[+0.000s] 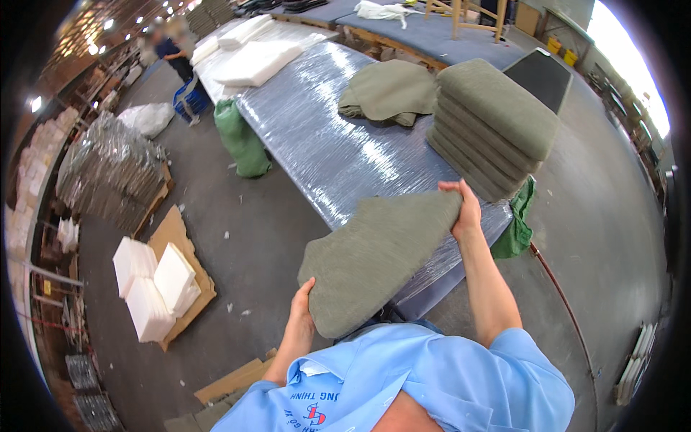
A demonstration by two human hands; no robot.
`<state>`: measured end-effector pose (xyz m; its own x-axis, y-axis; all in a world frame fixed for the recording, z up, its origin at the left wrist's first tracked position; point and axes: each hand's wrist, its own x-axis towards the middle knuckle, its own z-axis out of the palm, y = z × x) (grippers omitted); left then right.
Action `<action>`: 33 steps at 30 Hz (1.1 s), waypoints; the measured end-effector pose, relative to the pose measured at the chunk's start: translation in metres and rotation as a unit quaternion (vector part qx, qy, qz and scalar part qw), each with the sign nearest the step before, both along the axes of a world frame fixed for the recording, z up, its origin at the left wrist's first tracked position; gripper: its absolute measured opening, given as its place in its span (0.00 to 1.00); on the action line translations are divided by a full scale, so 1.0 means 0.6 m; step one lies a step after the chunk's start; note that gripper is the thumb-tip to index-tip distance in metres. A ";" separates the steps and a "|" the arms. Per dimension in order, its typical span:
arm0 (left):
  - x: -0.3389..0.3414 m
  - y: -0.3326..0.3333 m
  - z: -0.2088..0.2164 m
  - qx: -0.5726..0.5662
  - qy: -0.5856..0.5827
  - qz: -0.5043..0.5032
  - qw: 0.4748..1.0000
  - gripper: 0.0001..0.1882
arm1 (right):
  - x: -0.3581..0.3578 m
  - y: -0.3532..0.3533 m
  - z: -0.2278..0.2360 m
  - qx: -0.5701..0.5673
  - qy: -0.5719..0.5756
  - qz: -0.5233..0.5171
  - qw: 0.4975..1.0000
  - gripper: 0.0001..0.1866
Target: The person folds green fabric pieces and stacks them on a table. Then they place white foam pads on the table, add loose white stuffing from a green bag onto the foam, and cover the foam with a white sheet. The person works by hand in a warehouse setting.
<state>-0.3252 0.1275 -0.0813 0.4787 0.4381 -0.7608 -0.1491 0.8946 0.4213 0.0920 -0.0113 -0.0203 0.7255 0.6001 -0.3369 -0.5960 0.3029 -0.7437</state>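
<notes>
Between my two hands a grey-green fabric-covered cushion is held up, tilted, over the near end of a table wrapped in shiny plastic film. My left hand grips its lower left corner, the fingers partly hidden by the cushion. At the far right corner my right hand has its thumb and fingers closed on the edge. Just beyond the right hand stands a stack of several matching cushions. Left of that stack lies a loose pile of the same grey-green fabric.
White foam slabs lie at the table's far end. Green sacks hang at its sides. White foam blocks rest on cardboard on the floor at left, near a plastic-wrapped pallet. A hose crosses the floor at right. A person stands far left.
</notes>
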 end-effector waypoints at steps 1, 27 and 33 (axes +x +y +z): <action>0.013 -0.012 0.007 -0.006 -0.026 -0.019 0.999 0.27 | 0.003 0.017 0.043 0.001 -0.031 -0.008 0.999 0.25; 0.246 -0.116 0.103 0.585 0.000 -0.233 0.777 0.47 | 0.254 0.033 0.060 -0.304 -0.329 -0.073 0.891 0.39; 0.290 -0.092 0.132 0.627 0.066 -0.206 0.748 0.44 | 0.159 0.055 0.045 -0.270 -0.335 -0.048 0.901 0.43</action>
<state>-0.1515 0.0724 -0.0022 0.7260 0.6839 0.0723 0.1480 -0.2580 0.9547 0.1876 0.0214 0.0064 0.9146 0.4034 -0.0275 0.0518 -0.1841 -0.9815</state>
